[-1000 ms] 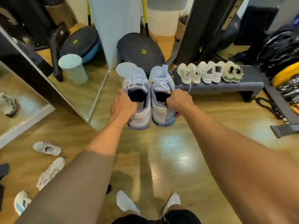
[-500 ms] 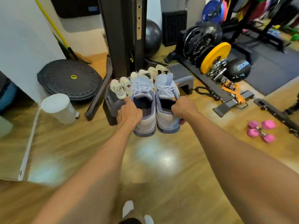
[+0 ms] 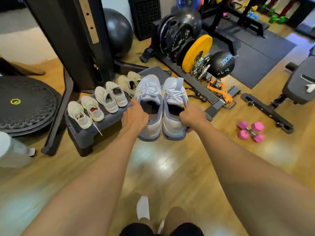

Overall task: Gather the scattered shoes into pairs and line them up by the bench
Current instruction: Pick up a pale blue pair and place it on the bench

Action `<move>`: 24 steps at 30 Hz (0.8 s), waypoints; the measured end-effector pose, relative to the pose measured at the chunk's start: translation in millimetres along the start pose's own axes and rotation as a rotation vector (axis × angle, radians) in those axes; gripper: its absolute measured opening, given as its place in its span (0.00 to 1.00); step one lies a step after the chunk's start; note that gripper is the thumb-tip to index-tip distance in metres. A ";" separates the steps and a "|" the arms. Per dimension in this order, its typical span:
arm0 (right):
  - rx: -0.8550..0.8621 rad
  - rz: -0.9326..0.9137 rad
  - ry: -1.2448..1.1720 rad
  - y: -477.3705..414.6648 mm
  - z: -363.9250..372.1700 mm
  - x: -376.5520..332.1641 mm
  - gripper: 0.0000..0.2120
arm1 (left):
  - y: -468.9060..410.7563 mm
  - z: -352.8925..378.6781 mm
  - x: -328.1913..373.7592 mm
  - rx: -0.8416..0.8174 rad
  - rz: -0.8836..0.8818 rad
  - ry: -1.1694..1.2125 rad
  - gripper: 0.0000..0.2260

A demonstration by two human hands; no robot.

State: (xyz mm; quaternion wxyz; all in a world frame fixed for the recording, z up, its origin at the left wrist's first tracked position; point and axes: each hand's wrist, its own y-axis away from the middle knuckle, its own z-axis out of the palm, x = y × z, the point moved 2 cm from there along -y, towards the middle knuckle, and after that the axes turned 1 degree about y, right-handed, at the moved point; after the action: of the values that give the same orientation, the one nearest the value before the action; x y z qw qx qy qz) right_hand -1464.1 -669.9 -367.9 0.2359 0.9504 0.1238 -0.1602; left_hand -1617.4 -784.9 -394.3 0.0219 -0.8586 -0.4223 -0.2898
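Observation:
I hold a pair of light blue-grey sneakers side by side in the air. My left hand grips the collar of the left sneaker. My right hand grips the collar of the right sneaker. Just beyond them stands a low grey step bench. On its top several pale shoes sit in a row: a white pair at the near end, a cream pair in the middle, a beige pair at the far end. The held sneakers hide part of the bench's far right end.
A black rack upright and its floor foot stand left of the bench. A round balance disc lies at far left. A weight plate rack, a black medicine ball, pink dumbbells and a workout bench fill the right.
The view has swung right and come closer to the step bench. Both hands keep the same grip on the sneakers, which now hang over the bench's right end.

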 end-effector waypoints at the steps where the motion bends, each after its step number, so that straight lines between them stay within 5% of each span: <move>1: -0.003 0.013 -0.009 -16.0 -6.7 1.3 0.08 | -14.1 4.0 10.7 -0.006 0.016 0.004 0.18; 17: -0.165 -0.029 0.100 -340.9 -73.5 1.1 0.04 | -261.3 123.3 142.1 -0.021 -0.159 0.000 0.20; 24: -0.202 -0.081 0.189 -478.1 -63.3 -35.1 0.14 | -371.0 155.3 158.0 -0.015 -0.273 0.032 0.17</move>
State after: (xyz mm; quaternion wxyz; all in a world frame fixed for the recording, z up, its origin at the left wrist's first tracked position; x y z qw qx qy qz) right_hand -1629.5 -234.3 -497.6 0.3109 0.9269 0.1995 -0.0660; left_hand -1741.7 -390.1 -518.7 -0.0175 -0.7886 -0.5326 -0.3067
